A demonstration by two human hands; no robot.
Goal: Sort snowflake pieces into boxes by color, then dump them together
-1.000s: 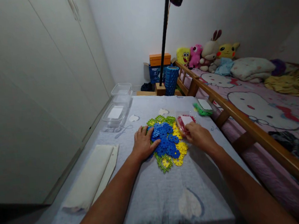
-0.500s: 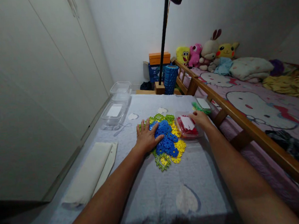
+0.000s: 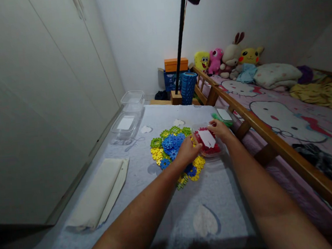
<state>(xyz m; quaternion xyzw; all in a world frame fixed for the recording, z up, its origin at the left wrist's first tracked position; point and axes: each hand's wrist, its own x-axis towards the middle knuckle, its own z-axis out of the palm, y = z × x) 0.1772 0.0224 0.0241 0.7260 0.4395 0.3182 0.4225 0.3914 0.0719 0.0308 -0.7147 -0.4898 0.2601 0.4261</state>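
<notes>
A clear plastic container with red pieces inside and a white label on top is between my two hands. My left hand grips its left edge, fingertips partly hidden. My right hand closes on its upper right edge. Under and beside my left hand lies a spread pile of flat plastic building pieces: blue snowflake discs, yellow ones and green square ones. My left forearm covers part of the pile.
Behind my right hand is a container with green pieces. Clear containers stand at the far left. A folded pale cloth lies on the left. The wooden bed rail runs along the right side.
My left hand has moved right, off the blue discs, to the container's left edge. The blue pieces lie more spread out. My right hand stays at the container, which has shifted slightly.
</notes>
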